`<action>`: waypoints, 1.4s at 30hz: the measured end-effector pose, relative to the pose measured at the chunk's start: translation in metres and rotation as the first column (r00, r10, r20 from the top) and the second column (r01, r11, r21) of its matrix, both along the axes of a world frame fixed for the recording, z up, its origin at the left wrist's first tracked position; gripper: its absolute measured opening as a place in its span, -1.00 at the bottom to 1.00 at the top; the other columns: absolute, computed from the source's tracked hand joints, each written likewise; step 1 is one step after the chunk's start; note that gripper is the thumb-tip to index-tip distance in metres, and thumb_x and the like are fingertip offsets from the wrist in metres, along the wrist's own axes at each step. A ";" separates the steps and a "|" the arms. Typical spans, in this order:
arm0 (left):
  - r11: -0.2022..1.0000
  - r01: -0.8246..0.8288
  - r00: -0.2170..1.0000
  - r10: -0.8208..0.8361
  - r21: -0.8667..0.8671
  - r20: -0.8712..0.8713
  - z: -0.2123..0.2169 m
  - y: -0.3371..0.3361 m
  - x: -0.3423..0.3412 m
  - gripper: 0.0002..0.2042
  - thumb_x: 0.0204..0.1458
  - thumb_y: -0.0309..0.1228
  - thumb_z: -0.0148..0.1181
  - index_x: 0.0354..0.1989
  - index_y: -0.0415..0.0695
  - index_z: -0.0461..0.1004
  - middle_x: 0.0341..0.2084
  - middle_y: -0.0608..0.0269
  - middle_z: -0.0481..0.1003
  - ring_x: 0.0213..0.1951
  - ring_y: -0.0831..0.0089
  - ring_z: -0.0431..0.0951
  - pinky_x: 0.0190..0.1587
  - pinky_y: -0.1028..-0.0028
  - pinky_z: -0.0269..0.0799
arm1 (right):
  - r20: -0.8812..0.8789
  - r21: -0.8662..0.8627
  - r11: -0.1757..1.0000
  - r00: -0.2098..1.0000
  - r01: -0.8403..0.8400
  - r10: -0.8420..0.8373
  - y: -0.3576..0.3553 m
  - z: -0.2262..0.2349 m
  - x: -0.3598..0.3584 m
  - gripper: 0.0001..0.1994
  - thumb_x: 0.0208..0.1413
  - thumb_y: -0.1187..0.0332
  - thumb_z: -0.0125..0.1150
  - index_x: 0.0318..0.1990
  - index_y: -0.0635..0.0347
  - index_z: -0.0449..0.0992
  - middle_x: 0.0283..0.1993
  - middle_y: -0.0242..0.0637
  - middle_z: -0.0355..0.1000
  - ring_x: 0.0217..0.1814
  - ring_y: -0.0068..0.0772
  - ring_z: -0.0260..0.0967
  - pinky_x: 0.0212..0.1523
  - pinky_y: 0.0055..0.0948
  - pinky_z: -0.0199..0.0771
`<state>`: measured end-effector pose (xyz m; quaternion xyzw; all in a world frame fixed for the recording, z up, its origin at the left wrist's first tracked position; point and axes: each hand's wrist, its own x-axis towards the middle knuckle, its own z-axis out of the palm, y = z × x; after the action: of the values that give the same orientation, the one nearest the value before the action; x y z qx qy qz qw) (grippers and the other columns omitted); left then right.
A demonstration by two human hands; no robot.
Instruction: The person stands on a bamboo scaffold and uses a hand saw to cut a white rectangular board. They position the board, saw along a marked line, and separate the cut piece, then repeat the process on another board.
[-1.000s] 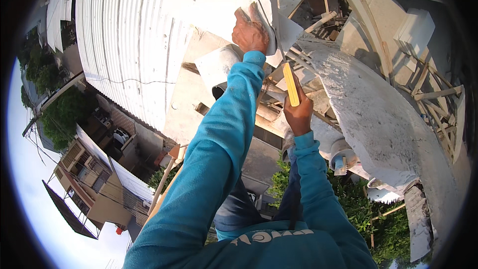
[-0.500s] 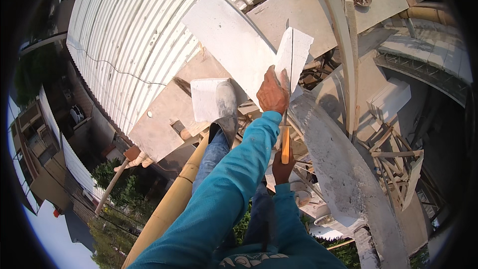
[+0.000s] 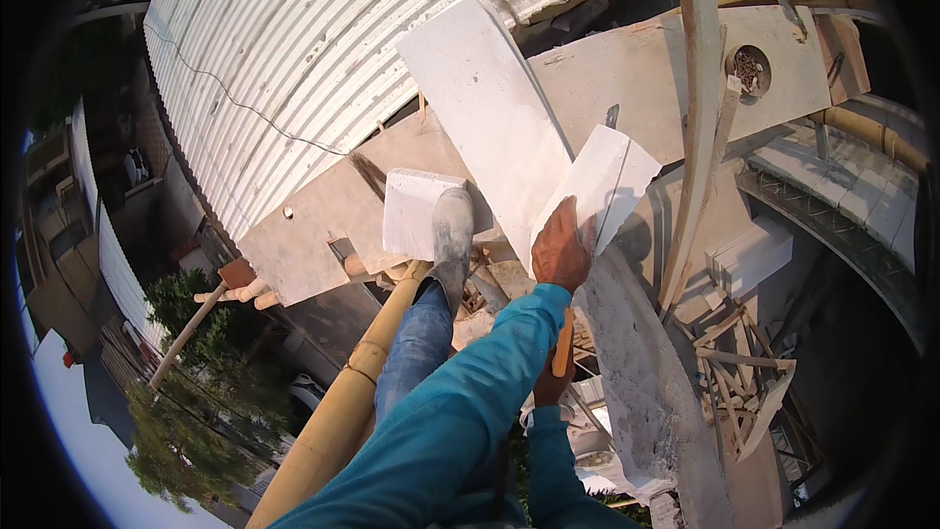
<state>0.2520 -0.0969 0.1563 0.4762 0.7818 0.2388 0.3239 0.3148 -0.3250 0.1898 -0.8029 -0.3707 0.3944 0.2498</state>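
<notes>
My left hand (image 3: 563, 247) is closed on the near end of a narrow white block (image 3: 592, 181), fingers pressed together against it. The block lies across a larger white slab (image 3: 490, 83). A dark line runs lengthwise along the block's top near its right side. Below the left hand, my right hand (image 3: 551, 387) is wrapped round the orange handle of a handsaw (image 3: 563, 343). Most of the saw blade is hidden behind my left hand and the block; a dark tip shows past the block's far end.
My dusty boot (image 3: 452, 235) rests by a smaller white block (image 3: 411, 211) on a plank (image 3: 313, 245). A bamboo pole (image 3: 333, 421) runs beneath. Beyond lies corrugated roofing (image 3: 294, 49). A rough concrete beam (image 3: 646, 382), an upright timber (image 3: 693, 118) and scrap wood (image 3: 739, 382) are at right.
The view has tilted, so the block and both hands appear lower. The left hand stays on the block and the right keeps hold of the saw.
</notes>
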 end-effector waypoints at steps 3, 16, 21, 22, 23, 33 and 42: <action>1.000 0.001 1.000 0.000 -0.019 0.020 -0.001 -0.004 0.001 -0.53 0.16 -0.26 0.19 0.16 -0.27 0.35 0.01 -0.14 0.49 -0.02 -0.04 0.55 0.02 0.18 0.50 | -0.017 -0.007 1.000 1.000 -0.006 0.006 0.005 0.016 0.001 -0.84 0.21 0.40 0.08 -0.22 0.37 0.43 -0.46 -0.03 0.36 -0.45 -0.10 0.38 -0.42 -0.16 0.32; 1.000 0.010 0.996 -0.008 0.018 -0.093 -0.004 0.002 0.001 -0.55 0.24 -0.11 0.09 0.15 -0.20 0.36 -0.06 -0.14 0.52 -0.16 -0.09 0.60 -0.11 0.11 0.51 | -0.120 -0.025 0.999 0.993 -0.023 0.020 0.060 0.078 -0.008 -0.61 0.22 0.43 0.12 0.17 0.43 0.35 -0.51 -0.01 0.43 -0.53 -0.25 0.45 -0.51 -0.29 0.39; 0.988 -0.022 0.987 -0.003 -0.154 -0.159 0.008 0.013 0.001 -0.50 0.29 0.07 -0.07 0.19 -0.04 0.38 -0.24 -0.13 0.61 -0.22 -0.13 0.61 -0.16 0.06 0.46 | -0.243 -0.196 0.974 0.968 -0.118 0.068 0.023 0.087 0.000 -0.46 0.08 0.48 0.21 0.26 0.36 0.28 -0.36 0.16 0.52 -0.37 0.12 0.55 -0.40 -0.12 0.54; 0.978 -0.016 0.981 -0.024 -0.207 -0.191 0.006 0.015 -0.002 -0.47 0.28 0.11 -0.10 0.22 -0.03 0.35 -0.26 -0.14 0.61 -0.22 -0.14 0.61 -0.13 0.06 0.45 | -0.218 -0.121 0.988 0.973 -0.101 0.073 0.011 0.100 0.001 -0.41 0.07 0.49 0.21 0.30 0.32 0.25 -0.28 0.17 0.52 -0.34 0.14 0.55 -0.38 -0.12 0.56; 0.975 -0.024 0.981 -0.020 -0.221 -0.195 0.005 0.018 -0.002 -0.45 0.28 0.12 -0.10 0.21 -0.04 0.37 -0.27 -0.15 0.61 -0.21 -0.14 0.61 -0.12 0.06 0.45 | -0.189 -0.045 0.995 0.979 -0.091 0.081 0.000 0.119 0.001 -0.37 0.06 0.51 0.21 0.34 0.28 0.21 -0.20 0.19 0.53 -0.32 0.15 0.55 -0.35 -0.12 0.58; 0.994 -0.007 0.984 -0.012 -0.105 -0.177 -0.009 0.002 -0.011 -0.36 0.22 0.21 -0.07 0.11 -0.15 0.49 -0.33 -0.18 0.62 -0.24 -0.14 0.62 -0.10 0.08 0.47 | -0.192 -0.112 0.993 0.981 -0.041 0.019 -0.004 0.069 -0.003 -0.27 -0.08 0.54 0.25 0.36 0.22 0.24 0.10 0.14 0.45 -0.16 0.15 0.55 -0.20 -0.15 0.63; 0.991 -0.010 0.961 -0.028 -0.134 -0.275 -0.012 0.014 -0.008 -0.33 0.22 0.24 -0.12 0.06 -0.17 0.51 -0.28 -0.19 0.61 -0.18 -0.16 0.61 -0.09 0.03 0.46 | -0.120 0.009 0.999 0.992 -0.043 0.044 -0.024 0.089 -0.007 -0.32 0.00 0.60 0.21 0.37 0.23 0.26 -0.30 0.10 0.55 -0.36 0.05 0.55 -0.30 -0.18 0.59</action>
<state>0.2443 -0.0834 0.1447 0.4855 0.8315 0.1154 0.2441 0.3078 -0.3492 0.2789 -0.7687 -0.3737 0.4459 0.2657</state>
